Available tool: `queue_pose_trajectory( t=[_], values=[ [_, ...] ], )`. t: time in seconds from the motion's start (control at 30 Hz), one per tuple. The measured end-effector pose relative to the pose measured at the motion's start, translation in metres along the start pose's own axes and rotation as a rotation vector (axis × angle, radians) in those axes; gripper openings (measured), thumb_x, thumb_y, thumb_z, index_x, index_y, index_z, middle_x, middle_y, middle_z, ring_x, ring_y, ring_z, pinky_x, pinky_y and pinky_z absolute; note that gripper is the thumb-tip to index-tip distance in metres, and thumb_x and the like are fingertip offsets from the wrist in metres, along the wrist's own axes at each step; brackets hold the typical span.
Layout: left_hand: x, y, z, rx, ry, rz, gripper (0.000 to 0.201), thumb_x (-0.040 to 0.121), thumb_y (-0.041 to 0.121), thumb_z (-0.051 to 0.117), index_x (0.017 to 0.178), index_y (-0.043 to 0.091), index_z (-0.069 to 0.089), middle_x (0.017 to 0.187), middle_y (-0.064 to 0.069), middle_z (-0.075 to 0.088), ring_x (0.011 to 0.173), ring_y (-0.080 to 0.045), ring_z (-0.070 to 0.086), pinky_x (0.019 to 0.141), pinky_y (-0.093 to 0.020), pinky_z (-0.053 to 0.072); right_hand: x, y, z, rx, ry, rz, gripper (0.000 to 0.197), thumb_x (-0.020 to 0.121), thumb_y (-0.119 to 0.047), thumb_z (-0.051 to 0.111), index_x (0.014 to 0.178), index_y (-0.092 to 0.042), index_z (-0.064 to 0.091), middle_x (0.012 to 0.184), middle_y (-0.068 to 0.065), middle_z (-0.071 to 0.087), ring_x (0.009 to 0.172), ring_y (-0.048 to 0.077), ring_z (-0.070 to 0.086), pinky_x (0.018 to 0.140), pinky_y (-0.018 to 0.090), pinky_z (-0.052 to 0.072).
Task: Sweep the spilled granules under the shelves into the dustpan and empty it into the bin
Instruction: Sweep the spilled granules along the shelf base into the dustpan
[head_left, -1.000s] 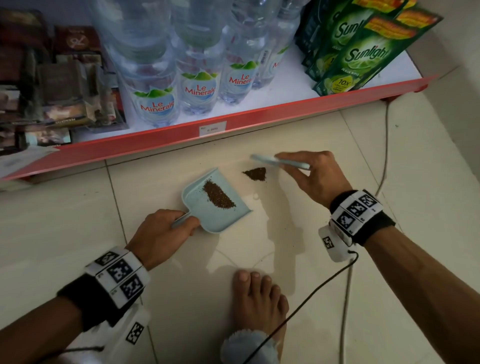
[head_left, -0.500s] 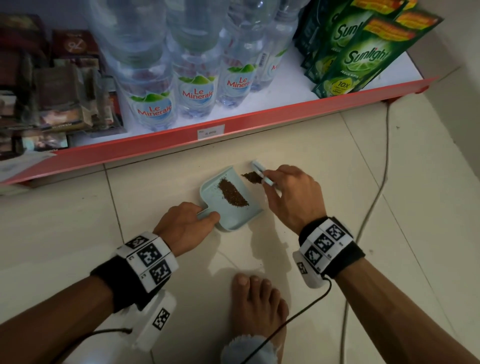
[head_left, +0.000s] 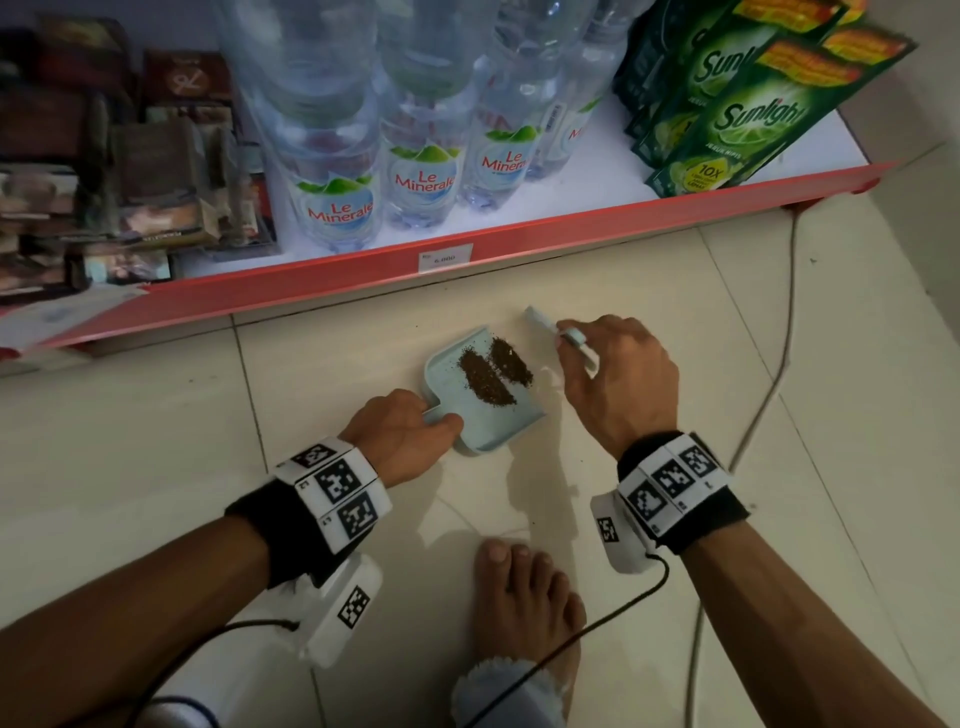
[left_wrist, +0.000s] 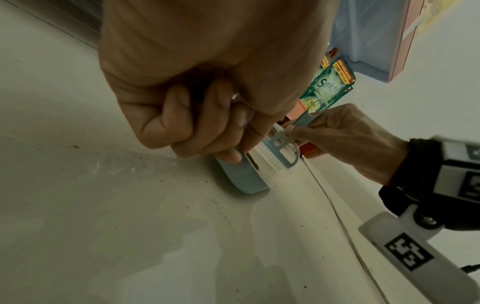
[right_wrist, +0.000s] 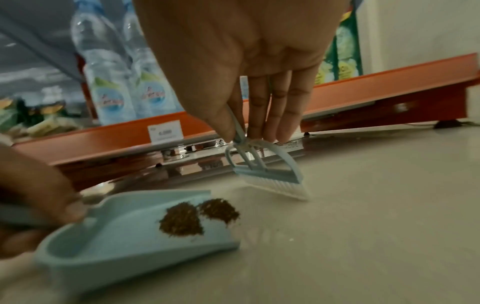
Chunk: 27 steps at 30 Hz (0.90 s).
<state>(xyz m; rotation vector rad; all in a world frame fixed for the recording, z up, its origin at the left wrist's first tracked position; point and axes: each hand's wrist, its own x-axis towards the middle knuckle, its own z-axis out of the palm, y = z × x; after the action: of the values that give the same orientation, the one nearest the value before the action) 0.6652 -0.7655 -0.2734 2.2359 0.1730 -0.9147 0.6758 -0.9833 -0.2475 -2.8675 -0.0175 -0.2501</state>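
A small light-blue dustpan (head_left: 519, 415) lies on the tiled floor in front of the red shelf. My left hand (head_left: 402, 434) grips its handle (left_wrist: 241, 174). Two heaps of brown granules (head_left: 493, 374) lie in the pan (right_wrist: 124, 236), one deep inside and one (right_wrist: 219, 209) at its front lip. My right hand (head_left: 613, 379) pinches the handle of a small blue brush (head_left: 540, 319). The brush's white bristles (right_wrist: 278, 189) touch the floor just beyond the pan's lip.
The red shelf edge (head_left: 571, 223) with a price tag (head_left: 444, 257) runs across behind the pan, holding water bottles (head_left: 421, 156), green Sunlight pouches (head_left: 748, 119) and boxes (head_left: 130, 171). My bare foot (head_left: 524, 597) stands close behind the pan. A cable (head_left: 779, 364) trails on the floor at right.
The brush has swept the second heap from the floor onto the pan's lip. Both hands and the pan have shifted slightly toward me.
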Motion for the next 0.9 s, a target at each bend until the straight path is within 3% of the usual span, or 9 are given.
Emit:
queue_pose_trajectory(
  t=[0.07,0.17,0.23,0.37,0.5,0.6,0.67,0.73,0.9],
  values=[
    [-0.001,0.000,0.000,0.001,-0.001,-0.005,0.036,0.085,0.047,0.056,0.085,0.014,0.070,0.077,-0.004,0.068,0.078,-0.024,0.066,0.072,-0.032,0.052,-0.007,-0.006,0.004,-0.001,-0.095,-0.062,0.022,0.097,-0.031,0.054,0.099,-0.021,0.074,0.071,-0.005,0.057,0.061,0.017,0.054,0.047,0.019,0.029],
    [-0.001,0.000,0.000,0.002,-0.008,-0.009,0.038,0.086,0.048,0.056,0.088,0.012,0.070,0.083,-0.007,0.069,0.080,-0.025,0.066,0.078,-0.036,0.055,-0.016,-0.015,0.007,0.228,-0.131,-0.049,0.024,0.095,-0.033,0.056,0.102,-0.019,0.075,0.080,-0.002,0.070,0.063,0.016,0.064,0.050,0.032,0.053],
    [-0.002,0.000,0.000,0.004,-0.010,-0.010,0.039,0.086,0.047,0.055,0.089,0.011,0.070,0.086,-0.008,0.070,0.082,-0.027,0.066,0.080,-0.038,0.056,-0.015,-0.017,0.004,0.326,-0.030,0.017,0.029,0.094,-0.036,0.055,0.103,-0.018,0.075,0.087,-0.003,0.075,0.065,0.011,0.068,0.055,0.033,0.058],
    [-0.004,0.001,0.001,0.004,-0.012,-0.009,0.039,0.088,0.046,0.055,0.091,0.009,0.069,0.086,-0.009,0.070,0.082,-0.027,0.066,0.077,-0.036,0.054,-0.005,-0.009,-0.002,0.253,0.113,0.089,0.024,0.094,-0.032,0.058,0.101,-0.018,0.076,0.083,0.000,0.073,0.066,0.014,0.066,0.053,0.028,0.053],
    [-0.007,0.002,0.000,0.002,-0.019,-0.012,0.038,0.088,0.045,0.055,0.092,0.010,0.069,0.084,-0.007,0.068,0.083,-0.028,0.066,0.070,-0.031,0.049,-0.005,-0.007,0.001,0.067,-0.004,0.043,0.022,0.096,-0.031,0.057,0.097,-0.018,0.075,0.074,0.000,0.066,0.059,0.017,0.055,0.046,0.017,0.028],
    [-0.008,0.003,0.000,-0.002,-0.020,-0.007,0.038,0.089,0.044,0.055,0.092,0.009,0.069,0.083,-0.007,0.067,0.083,-0.028,0.066,0.072,-0.032,0.049,-0.015,-0.018,0.005,0.205,-0.139,0.027,0.028,0.094,-0.037,0.056,0.098,-0.017,0.075,0.083,-0.002,0.072,0.065,0.015,0.065,0.054,0.027,0.051],
    [-0.008,0.003,0.001,-0.005,-0.015,-0.005,0.037,0.089,0.044,0.055,0.085,0.008,0.066,0.080,-0.007,0.065,0.080,-0.028,0.065,0.069,-0.032,0.047,-0.020,-0.024,0.004,0.307,-0.108,0.059,0.029,0.093,-0.039,0.056,0.101,-0.019,0.076,0.087,-0.005,0.075,0.069,0.011,0.068,0.060,0.033,0.058],
    [-0.009,0.003,0.002,-0.006,-0.017,-0.003,0.036,0.089,0.043,0.055,0.080,0.009,0.063,0.078,-0.007,0.063,0.077,-0.028,0.063,0.067,-0.032,0.046,-0.019,-0.024,0.002,0.340,-0.034,0.095,0.029,0.094,-0.040,0.056,0.102,-0.021,0.076,0.087,-0.006,0.075,0.069,0.009,0.069,0.060,0.034,0.059],
    [-0.009,0.002,0.002,-0.011,-0.035,0.002,0.040,0.089,0.043,0.054,0.091,0.006,0.068,0.083,-0.009,0.066,0.087,-0.032,0.066,0.073,-0.034,0.050,-0.007,-0.012,-0.003,0.150,0.075,0.113,0.023,0.095,-0.035,0.058,0.103,-0.022,0.075,0.082,-0.001,0.072,0.064,0.018,0.064,0.054,0.029,0.052]
  ],
)
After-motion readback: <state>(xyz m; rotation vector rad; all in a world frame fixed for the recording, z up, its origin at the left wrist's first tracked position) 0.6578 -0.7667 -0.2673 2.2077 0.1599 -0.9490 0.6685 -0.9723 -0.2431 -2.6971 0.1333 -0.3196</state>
